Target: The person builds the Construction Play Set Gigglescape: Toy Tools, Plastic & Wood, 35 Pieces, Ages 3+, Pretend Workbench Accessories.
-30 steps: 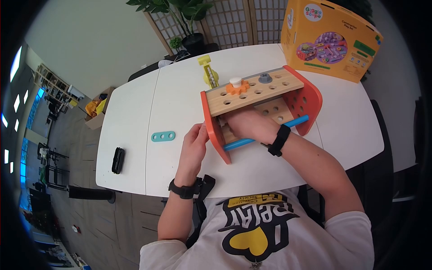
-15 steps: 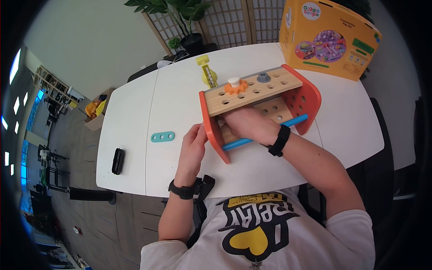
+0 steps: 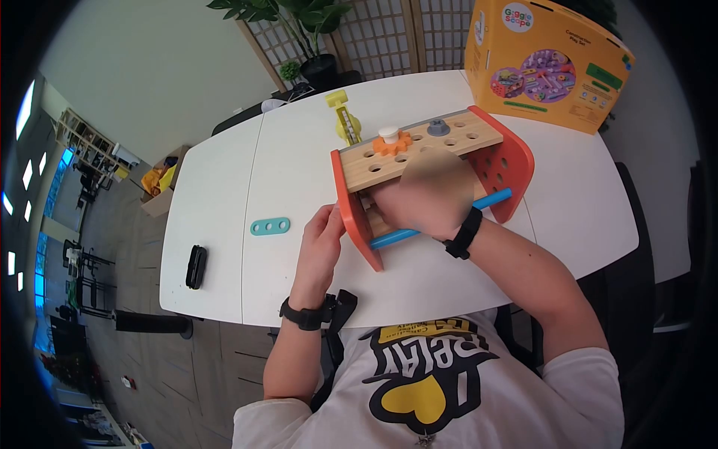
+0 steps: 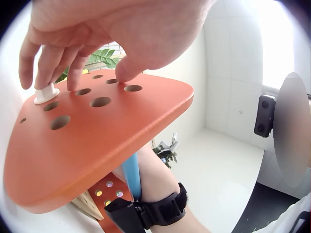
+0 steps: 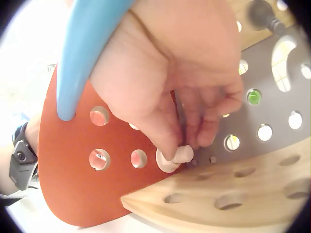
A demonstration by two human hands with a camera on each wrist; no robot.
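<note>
A wooden toy workbench [image 3: 366, 172] with red perforated side panels stands on the white table. Inside it, behind the near blue rod [image 3: 396, 238], is my right hand [image 3: 400, 206]. In the right wrist view its thumb and fingertips pinch a small white flanged peg [image 5: 166, 161] at the inner face of the red side panel [image 5: 77, 165]. Outside that same panel my left hand [image 4: 112, 34] lies with fingers extended, fingertips at a white peg head [image 4: 47, 93], thumb touching the panel. A blurred patch covers part of my right hand in the head view.
On the bench top sit an orange gear [image 3: 404, 142] with a white peg and a grey bolt [image 3: 439, 127]. A yellow toy tool [image 3: 344, 120] stands behind. Left lie a teal strip [image 3: 271, 226] and a black case [image 3: 197, 267]. A yellow box [image 3: 550, 67] stands back right.
The workbench and both hands look nearly still. A blurred patch now overlaps my right hand in the head view.
</note>
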